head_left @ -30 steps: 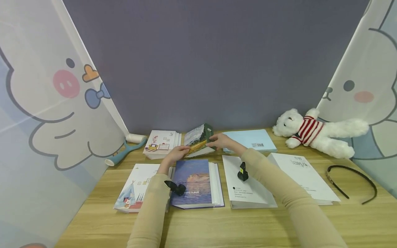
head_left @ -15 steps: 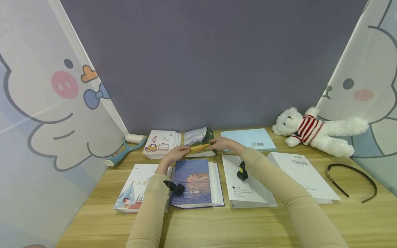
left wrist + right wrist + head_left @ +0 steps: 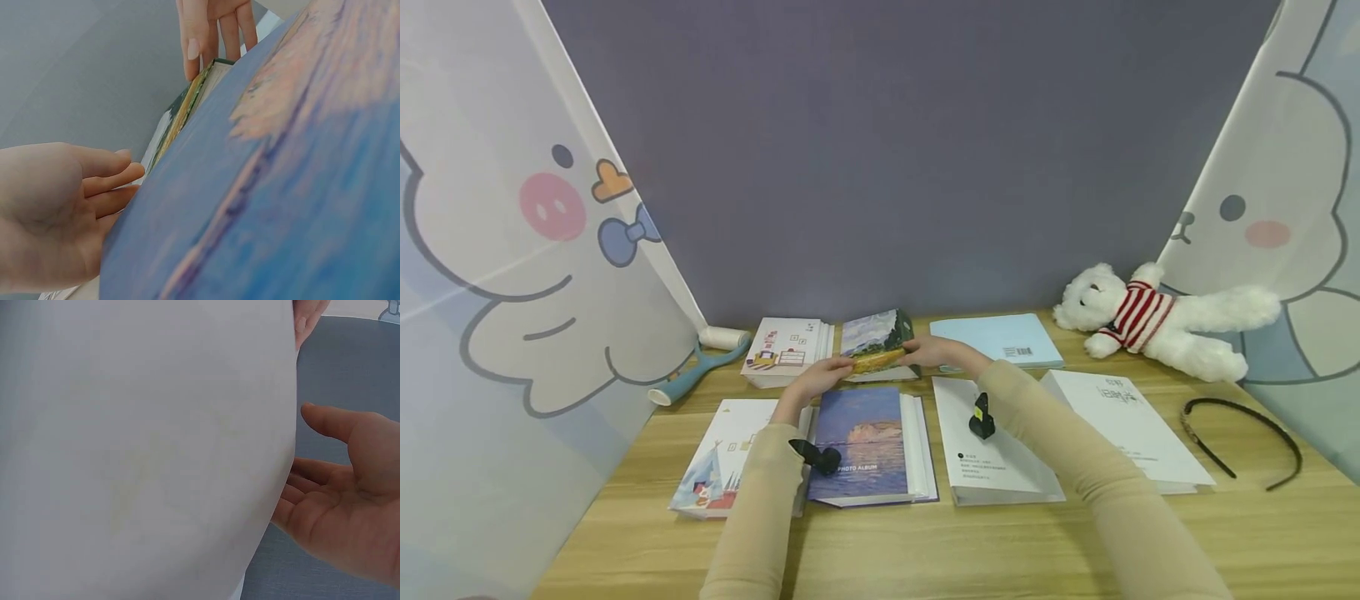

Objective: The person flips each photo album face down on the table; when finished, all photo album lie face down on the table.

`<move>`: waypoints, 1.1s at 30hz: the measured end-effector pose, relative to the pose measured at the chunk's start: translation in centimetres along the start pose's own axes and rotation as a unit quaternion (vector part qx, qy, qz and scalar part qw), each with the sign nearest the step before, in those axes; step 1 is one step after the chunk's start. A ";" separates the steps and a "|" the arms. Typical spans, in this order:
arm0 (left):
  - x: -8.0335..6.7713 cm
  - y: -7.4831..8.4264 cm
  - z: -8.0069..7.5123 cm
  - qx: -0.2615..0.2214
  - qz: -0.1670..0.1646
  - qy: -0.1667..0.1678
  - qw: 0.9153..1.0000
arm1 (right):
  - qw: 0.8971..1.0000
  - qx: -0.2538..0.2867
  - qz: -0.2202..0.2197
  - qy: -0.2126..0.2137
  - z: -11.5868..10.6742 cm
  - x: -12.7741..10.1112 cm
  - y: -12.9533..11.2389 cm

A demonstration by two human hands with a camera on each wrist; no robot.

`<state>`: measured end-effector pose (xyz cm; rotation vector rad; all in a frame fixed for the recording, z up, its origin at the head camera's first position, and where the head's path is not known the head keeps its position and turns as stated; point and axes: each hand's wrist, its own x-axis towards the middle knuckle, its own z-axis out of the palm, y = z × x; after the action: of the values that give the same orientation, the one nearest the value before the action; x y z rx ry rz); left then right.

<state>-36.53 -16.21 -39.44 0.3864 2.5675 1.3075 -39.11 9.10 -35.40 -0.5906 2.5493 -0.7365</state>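
Observation:
A book with a landscape painting on its cover and a dark green side (image 3: 880, 335) lies in the back row in the head view. My left hand (image 3: 822, 377) touches its front left corner, fingers fairly straight. At its right side is my right hand (image 3: 934, 352), fingers extended. The left wrist view has the left hand (image 3: 56, 206) with fingertips at the book's edge (image 3: 181, 119), and the right hand's fingers (image 3: 230, 31) at the far end. In the right wrist view, a white cover hides the book; the right hand's thumb stands apart from its fingers (image 3: 306, 481).
A blue photo album (image 3: 861, 442) lies just in front, between a tent-picture album (image 3: 711, 458) and white albums (image 3: 988, 454) (image 3: 1120, 421). Behind are another illustrated album (image 3: 784, 346) and a light blue one (image 3: 992, 337). A lint roller (image 3: 700, 371), teddy bear (image 3: 1150, 317) and headband (image 3: 1232, 408) lie at the sides.
The landscape-cover book, tilted up with its back half raised a second ago, has come down flatter onto the table between the neighbouring albums. Both hands have stayed at its sides.

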 end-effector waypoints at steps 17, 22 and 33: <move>-0.7 0.9 -0.4 -0.007 0.016 0.053 0.998 | 0.997 0.044 -0.036 0.057 -0.8 -0.4 -0.4; -1.2 1.5 -1.5 -0.013 0.023 0.087 0.996 | 0.992 0.055 -0.064 0.098 -1.4 -0.5 -1.5; -3.1 0.9 -4.3 -0.050 0.038 0.179 0.982 | 0.977 0.032 -0.131 0.163 -0.8 0.6 -4.8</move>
<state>-34.92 -20.03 -35.96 0.2513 2.7786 1.6610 -38.68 5.39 -32.17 -0.8582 2.7595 -1.0828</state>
